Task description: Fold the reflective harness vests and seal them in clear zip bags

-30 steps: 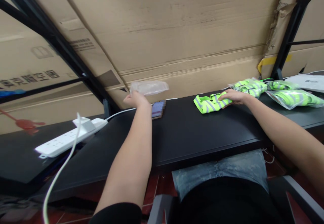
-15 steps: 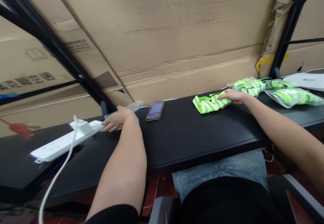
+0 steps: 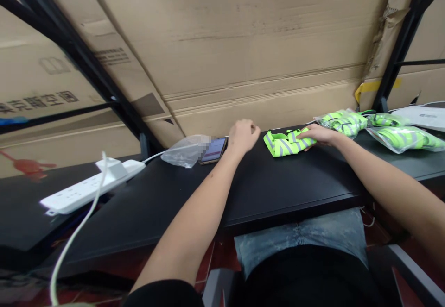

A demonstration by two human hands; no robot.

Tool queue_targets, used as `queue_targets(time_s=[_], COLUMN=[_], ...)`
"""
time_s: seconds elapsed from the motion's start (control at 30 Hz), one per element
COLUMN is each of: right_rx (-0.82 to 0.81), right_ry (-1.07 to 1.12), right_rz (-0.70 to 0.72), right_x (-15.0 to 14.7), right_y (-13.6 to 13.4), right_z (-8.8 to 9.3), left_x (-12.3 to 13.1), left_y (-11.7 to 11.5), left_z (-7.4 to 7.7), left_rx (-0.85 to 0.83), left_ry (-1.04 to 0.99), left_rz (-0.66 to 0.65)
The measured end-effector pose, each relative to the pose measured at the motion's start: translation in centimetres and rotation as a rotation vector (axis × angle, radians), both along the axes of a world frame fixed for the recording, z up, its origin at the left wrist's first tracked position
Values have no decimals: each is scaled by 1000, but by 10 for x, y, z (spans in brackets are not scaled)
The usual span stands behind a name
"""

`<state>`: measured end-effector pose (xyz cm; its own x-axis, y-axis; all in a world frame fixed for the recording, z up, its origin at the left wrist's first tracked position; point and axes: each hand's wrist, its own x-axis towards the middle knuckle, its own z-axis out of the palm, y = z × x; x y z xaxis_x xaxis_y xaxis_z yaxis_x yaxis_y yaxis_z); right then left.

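A folded bundle of fluorescent green reflective strap with grey stripes lies on the black tabletop. My right hand grips the bundle's right end, thumb on top and the other fingers partly hidden. To the left of it, my left hand is over the table with loosely curled fingers and a gap between them. Nothing shows in that hand; it does not touch the bundle. A clear plastic bag lies crumpled left of my left forearm, against a phone.
Several clear bags of green reflective straps, one bag nearest, are at the right beside a white flat item. A white power strip with a plug and cable lies at left. Cardboard and black metal frame posts stand behind.
My left hand has left the plastic bag beside the phone and moved right, toward the strap bundle. The bag now lies on the table. My right hand keeps its grip.
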<state>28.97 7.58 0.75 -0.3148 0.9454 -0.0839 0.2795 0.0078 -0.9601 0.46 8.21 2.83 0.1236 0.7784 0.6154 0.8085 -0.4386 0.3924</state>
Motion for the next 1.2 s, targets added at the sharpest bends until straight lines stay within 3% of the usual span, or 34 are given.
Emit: queue_targets(time_s=[0.1, 0.17, 0.3, 0.43, 0.6, 0.73, 0.9, 1.07, 1.2], right_rx=[50, 71, 93, 170, 545, 721, 1104, 1130, 1064], right_ry=[-15, -4, 12, -82, -335, -324, -404, -588, -575], right_rz=[-2, -17, -45, -73, -109, -118, -128, 126, -4], right_x=[-4, -9, -20, -24, -23, -23, -29, -41, -44], right_y=[0, -1, -2, -1, 7, 8, -7, -18, -8], right_z=[-2, -5, -8, -9, -14, -15, -3, 1, -11], left_x=[24, 35, 44, 40, 32, 22, 16, 16, 17], left_y=[-19, -25, -25, -22, -19, -11, -2, 1, 3], left_z=[-1, -5, -15, -14, -6, -9, -16, -22, -26], left_rx=[-119, -96, -77, -222, -392, -306, -151, -95, -25], left_ry=[215, 385, 583, 616, 553, 471, 466, 467, 497], left_rz=[-351, -447, -380, -310, -287, -310, -285, -293, -338])
